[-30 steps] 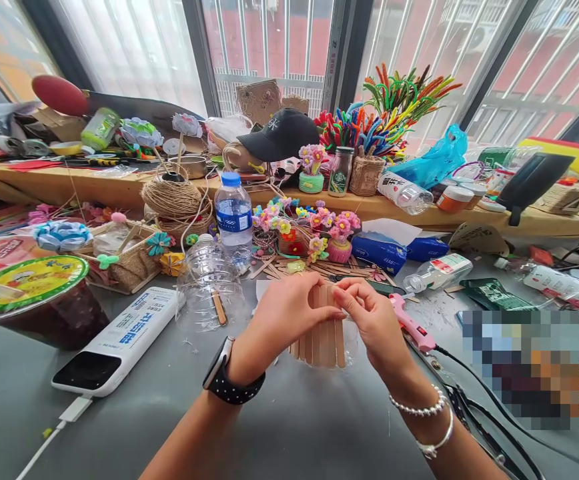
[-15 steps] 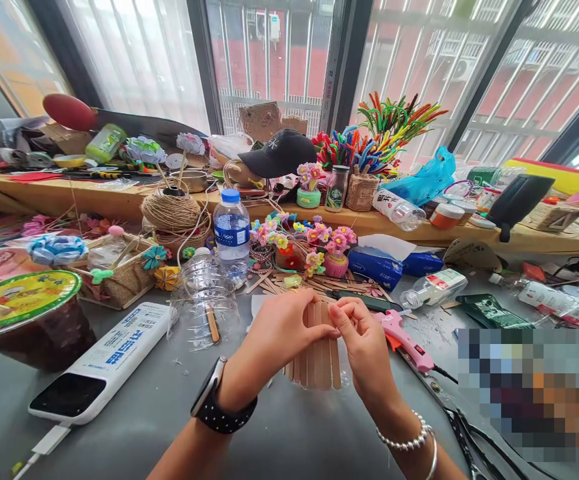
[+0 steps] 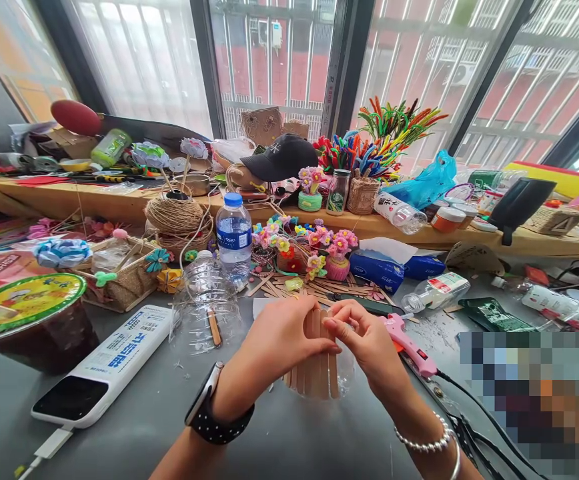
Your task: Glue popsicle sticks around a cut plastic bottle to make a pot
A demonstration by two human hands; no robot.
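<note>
Several flat wooden craft sticks [image 3: 314,375] stand side by side against a clear plastic piece [image 3: 345,373], which looks like part of a cut bottle. My left hand [image 3: 289,337] curves around the sticks from the left, its thumb pressed across their front. On the right, my right hand [image 3: 364,333] pinches the upper end of the rightmost sticks between thumb and finger. The fingers behind the sticks are hidden. Just right of my right hand lies a pink glue gun [image 3: 412,347] with a black cord.
A cut clear bottle [image 3: 205,300] with a stick in it and a white power bank [image 3: 104,367] are at the left. Loose craft sticks [image 3: 269,287] lie beyond my hands. Black scissors [image 3: 469,433] rest at the lower right. A blue-capped water bottle [image 3: 234,237] stands behind.
My right hand has shifted slightly right and its fingers have moved at the tops of the sticks. The sticks have turned a little, and the view has shifted slightly.
</note>
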